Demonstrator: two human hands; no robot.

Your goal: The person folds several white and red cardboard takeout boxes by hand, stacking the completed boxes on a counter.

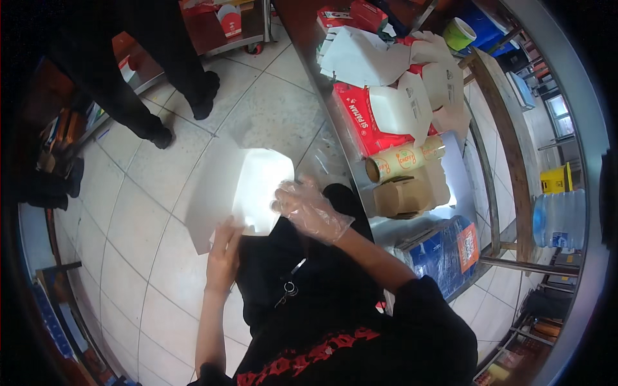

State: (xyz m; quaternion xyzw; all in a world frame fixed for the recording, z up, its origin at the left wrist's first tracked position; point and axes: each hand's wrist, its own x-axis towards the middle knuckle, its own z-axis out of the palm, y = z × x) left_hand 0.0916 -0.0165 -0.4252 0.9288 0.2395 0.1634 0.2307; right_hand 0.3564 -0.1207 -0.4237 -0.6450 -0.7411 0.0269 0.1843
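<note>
An opened white paperboard food box [263,173] is held above my lap, its inside facing up and washed out by bright light. A wide flap [205,212] spreads out at its left side. Bare and at the lower left corner, my left hand [224,255] grips the box's edge. My right hand [314,210], in a clear plastic glove, pinches the right wall with bent fingers; some fingertips are lost in the glare. Keys on a ring [288,289] lie against my dark clothing below the box.
To my right, a metal table [381,236] bears red-and-white food boxes [400,103], a printed paper roll [405,161], a brown cardboard piece [405,195] and a blue wrapped carton [439,255]. A person's legs [178,62] stand ahead left. A wooden bench [512,144] stands beyond the table.
</note>
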